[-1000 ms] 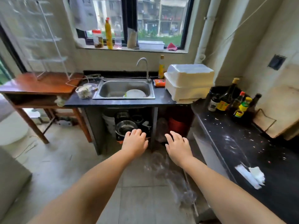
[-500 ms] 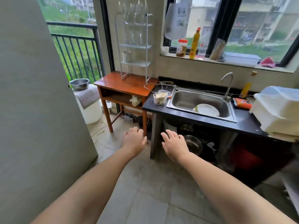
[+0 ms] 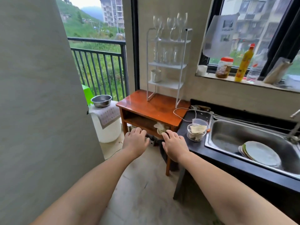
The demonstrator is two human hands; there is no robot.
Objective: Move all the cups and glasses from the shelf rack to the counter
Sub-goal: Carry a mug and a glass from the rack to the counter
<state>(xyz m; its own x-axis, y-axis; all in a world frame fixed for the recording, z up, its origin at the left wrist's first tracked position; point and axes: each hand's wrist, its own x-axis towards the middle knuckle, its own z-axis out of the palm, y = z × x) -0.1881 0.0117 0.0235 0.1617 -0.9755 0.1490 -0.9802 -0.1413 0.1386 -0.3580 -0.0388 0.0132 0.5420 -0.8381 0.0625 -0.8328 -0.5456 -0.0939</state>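
Glasses are all up on the white shelf rack, which stands on the small wooden side table in the corner by the balcony door. Wine glasses sit on the top tier, looks like 4 but they overlap so hard to count. The tier below has a row of clear tumblers, pretty washed out against the wall, can't tell how many. A white cup sits alone on the lowest tier.

Both hands are out in front, palms down, holding nothing. Left hand and right hand have fingers loosely spread, so each grip is wide and empty, well short of the rack.

Stuff around: the black table with the steel sink butts up against the wooden one, plates lying in the sink. 2 clear plastic tubs sit on the black top beside the sink, and a white cable trails across both tops near the rack's foot. A rag is stuffed in the wooden table's shelf. Big grey panel blocks the whole left side. Steel bowl sits on a white drum outside.

Faucet is cut off at the right edge.
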